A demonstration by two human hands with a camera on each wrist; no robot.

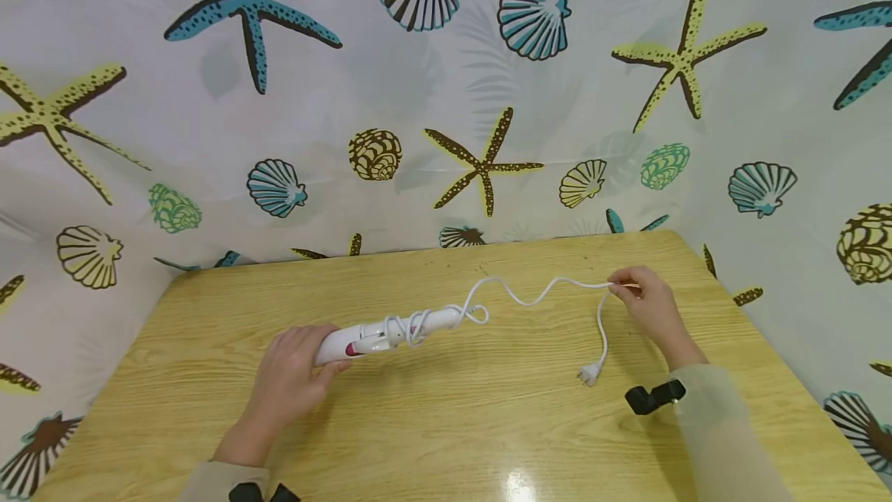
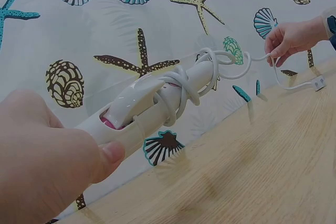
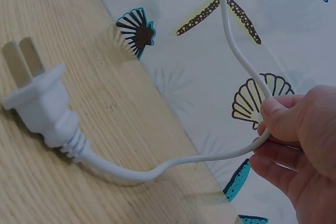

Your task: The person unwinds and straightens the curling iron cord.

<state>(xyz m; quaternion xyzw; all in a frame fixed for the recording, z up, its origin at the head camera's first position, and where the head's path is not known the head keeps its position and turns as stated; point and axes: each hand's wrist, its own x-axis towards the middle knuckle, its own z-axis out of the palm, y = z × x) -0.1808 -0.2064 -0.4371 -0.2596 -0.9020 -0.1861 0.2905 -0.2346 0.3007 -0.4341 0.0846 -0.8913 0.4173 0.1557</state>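
My left hand grips one end of a white curling iron with a clamp lever and a pink accent, tilted up to the right above the table. Its white cord is looped several times around the far part of the iron, then runs in waves to the right. My right hand pinches that cord between thumb and fingers, close to its plug end. Below the pinch hangs a white two-prong plug, its flat blades showing in the right wrist view. Part of the iron's gripped end is hidden by the left hand.
A light wood table lies under both hands. Behind it and at the sides hangs a pale cloth printed with starfish and shells, meeting the table's back edge. Black straps sit at the wrists.
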